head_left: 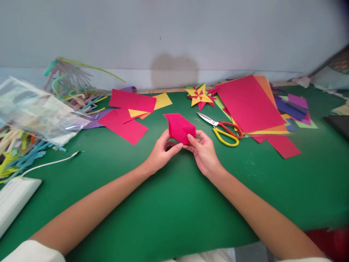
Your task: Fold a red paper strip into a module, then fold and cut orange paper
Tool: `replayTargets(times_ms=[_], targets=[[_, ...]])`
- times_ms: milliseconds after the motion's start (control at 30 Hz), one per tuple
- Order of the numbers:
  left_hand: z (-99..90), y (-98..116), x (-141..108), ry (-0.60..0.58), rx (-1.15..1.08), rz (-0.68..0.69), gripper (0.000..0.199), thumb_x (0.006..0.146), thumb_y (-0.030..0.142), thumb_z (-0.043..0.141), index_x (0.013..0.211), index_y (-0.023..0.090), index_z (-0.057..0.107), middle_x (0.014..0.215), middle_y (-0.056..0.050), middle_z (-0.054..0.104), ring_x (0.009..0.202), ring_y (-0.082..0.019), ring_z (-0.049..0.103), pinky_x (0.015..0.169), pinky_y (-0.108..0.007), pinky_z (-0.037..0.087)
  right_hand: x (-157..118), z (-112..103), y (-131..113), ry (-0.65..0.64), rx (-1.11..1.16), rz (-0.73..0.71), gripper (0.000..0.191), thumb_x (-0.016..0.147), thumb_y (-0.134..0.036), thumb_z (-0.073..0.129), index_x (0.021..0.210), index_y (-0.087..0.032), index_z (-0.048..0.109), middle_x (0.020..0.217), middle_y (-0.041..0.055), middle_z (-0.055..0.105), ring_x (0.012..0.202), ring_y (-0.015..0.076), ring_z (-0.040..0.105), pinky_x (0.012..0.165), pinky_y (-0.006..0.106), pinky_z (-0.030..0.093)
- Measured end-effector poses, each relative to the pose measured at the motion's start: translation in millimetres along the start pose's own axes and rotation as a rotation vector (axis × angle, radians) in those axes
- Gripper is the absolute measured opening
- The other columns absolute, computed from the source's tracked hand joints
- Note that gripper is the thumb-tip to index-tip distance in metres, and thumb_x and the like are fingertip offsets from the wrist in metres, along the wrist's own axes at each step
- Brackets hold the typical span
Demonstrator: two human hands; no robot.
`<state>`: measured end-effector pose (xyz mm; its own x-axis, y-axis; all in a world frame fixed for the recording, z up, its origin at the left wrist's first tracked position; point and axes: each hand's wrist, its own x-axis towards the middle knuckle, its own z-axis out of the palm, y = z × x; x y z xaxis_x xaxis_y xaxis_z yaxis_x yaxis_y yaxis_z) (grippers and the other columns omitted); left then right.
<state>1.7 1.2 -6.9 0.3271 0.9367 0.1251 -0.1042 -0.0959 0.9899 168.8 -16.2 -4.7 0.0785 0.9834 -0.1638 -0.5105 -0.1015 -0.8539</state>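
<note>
A folded pink-red paper (181,128) is held up between both hands over the green table (169,203). My left hand (165,150) supports its lower left side, thumb in front and fingers partly hidden behind it. On the right, my right hand (201,148) pinches the lower right corner, thumb on the front face. The paper has a pointed flap at its upper left and creases across its middle. Scissors (222,129) with one red and one yellow handle lie just right of the hands. Behind them rests a red and yellow folded paper star (200,96).
Red sheets (249,105) are stacked at the back right, with purple paper scraps (290,107) beyond. Red and yellow pieces (132,100) lie back left. A clear plastic bag (40,109), colourful strips (24,153) and a white device with a cable (17,196) occupy the left.
</note>
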Motion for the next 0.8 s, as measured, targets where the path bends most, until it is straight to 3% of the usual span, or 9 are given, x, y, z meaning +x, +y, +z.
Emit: replayTargets(times_ms=[100,167,233,333,467,633,800], targets=[[0.7,2.2,0.2,0.05,0.051,-0.019,0.036,0.091,0.042,0.075,0.114,0.016,0.07,0.107,-0.01,0.075,0.087,-0.019,0.07,0.074,-0.028,0.058,-1.3,0.7,1.7,-0.016,-0.07,-0.039,0.027,0.08,-0.038,0.088,0.091,-0.023,0.069,0.095,0.0,0.077,0.081,0.0145,0.073,0.075,0.027,0.065],[0.0,1.2,1.6,0.128,0.068,-0.03,0.031,0.093,0.045,0.073,0.1,0.014,0.071,0.085,-0.005,0.073,0.068,-0.013,0.063,0.063,-0.025,0.054,-2.4,1.9,2.5,-0.076,-0.158,-0.036,0.026,0.08,-0.038,0.088,0.091,-0.022,0.071,0.092,0.0003,0.076,0.08,0.0146,0.072,0.071,0.026,0.064],[-0.8,0.2,2.9,0.197,0.06,-0.018,0.031,0.093,0.045,0.073,0.094,0.015,0.069,0.077,-0.002,0.068,0.059,-0.011,0.056,0.057,-0.023,0.05,-3.0,2.5,2.7,-0.137,-0.249,-0.04,0.026,0.08,-0.04,0.087,0.093,-0.021,0.073,0.085,0.0005,0.075,0.072,0.0142,0.071,0.065,0.025,0.062],[-1.0,0.6,3.0,0.225,0.057,0.001,0.03,0.092,0.045,0.073,0.095,0.016,0.068,0.076,0.0,0.065,0.057,-0.01,0.053,0.053,-0.023,0.047,-2.7,2.1,0.9,-0.155,-0.304,-0.067,0.029,0.081,-0.042,0.086,0.097,-0.021,0.074,0.08,0.0003,0.074,0.063,0.0142,0.069,0.06,0.027,0.062],[-0.4,1.8,0.4,0.117,0.183,-0.013,0.031,0.093,0.046,0.072,0.097,0.016,0.07,0.075,0.0,0.065,0.06,-0.011,0.054,0.055,-0.024,0.044,-1.4,1.1,-3.5,-0.113,-0.292,-0.077,0.029,0.079,-0.042,0.088,0.091,-0.02,0.073,0.079,0.001,0.075,0.063,0.0151,0.07,0.065,0.03,0.063],[-2.0,-0.2,-0.2,0.165,0.227,-0.035,0.035,0.092,0.049,0.072,0.081,0.017,0.065,0.059,0.003,0.055,0.052,-0.011,0.049,0.05,-0.025,0.038,-1.0,0.7,-3.3,-0.163,-0.287,-0.059,0.032,0.081,-0.044,0.087,0.096,-0.02,0.074,0.083,0.002,0.076,0.067,0.0154,0.07,0.067,0.03,0.063],[-2.1,1.5,1.1,0.158,0.156,-0.039,0.039,0.091,0.051,0.074,0.074,0.018,0.06,0.057,0.003,0.051,0.051,-0.011,0.046,0.05,-0.026,0.035,-0.5,-1.8,-4.4,-0.228,-0.335,-0.068,0.028,0.089,-0.047,0.078,0.096,-0.02,0.076,0.075,0.0022,0.073,0.068,0.0162,0.068,0.063,0.029,0.059]])
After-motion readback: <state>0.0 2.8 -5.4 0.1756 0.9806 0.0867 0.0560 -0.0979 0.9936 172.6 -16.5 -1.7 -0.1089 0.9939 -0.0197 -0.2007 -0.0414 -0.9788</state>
